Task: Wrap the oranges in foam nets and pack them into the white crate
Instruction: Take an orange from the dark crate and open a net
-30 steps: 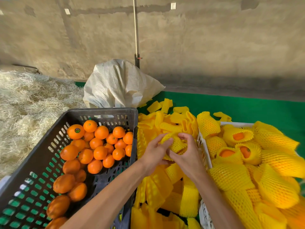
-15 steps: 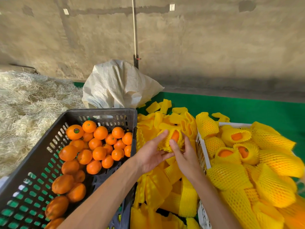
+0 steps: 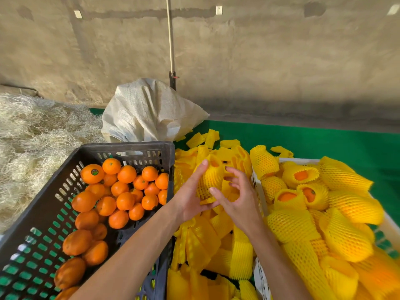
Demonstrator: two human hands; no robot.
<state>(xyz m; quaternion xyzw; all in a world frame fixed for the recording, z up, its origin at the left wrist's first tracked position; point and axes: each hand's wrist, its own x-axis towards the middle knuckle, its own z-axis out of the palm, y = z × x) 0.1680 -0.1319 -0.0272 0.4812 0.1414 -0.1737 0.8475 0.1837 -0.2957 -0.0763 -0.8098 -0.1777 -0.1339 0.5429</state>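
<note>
Over the pile of loose yellow foam nets [image 3: 216, 239], my left hand [image 3: 190, 198] cradles a netted orange [image 3: 211, 180] from the left, its index finger stretched up along the net. A sliver of orange skin shows at the net's top opening. My right hand [image 3: 240, 200] is on the right side of the same net, thumb on its lower edge and fingers curled at its upper part. The white crate [image 3: 258, 189] on the right holds several netted oranges [image 3: 300, 176]. Bare oranges [image 3: 125, 191] lie in the black crate [image 3: 129, 148] on the left.
A white woven sack [image 3: 147, 113] stands behind the black crate. Straw [image 3: 36, 139] covers the ground at the left. Green matting [image 3: 324, 144] lies behind the white crate, and a concrete wall with a thin pole [image 3: 171, 40] closes the back.
The net has gone further over the orange, and less orange skin shows. Both hands shifted a little upward with it, and my right fingers spread apart.
</note>
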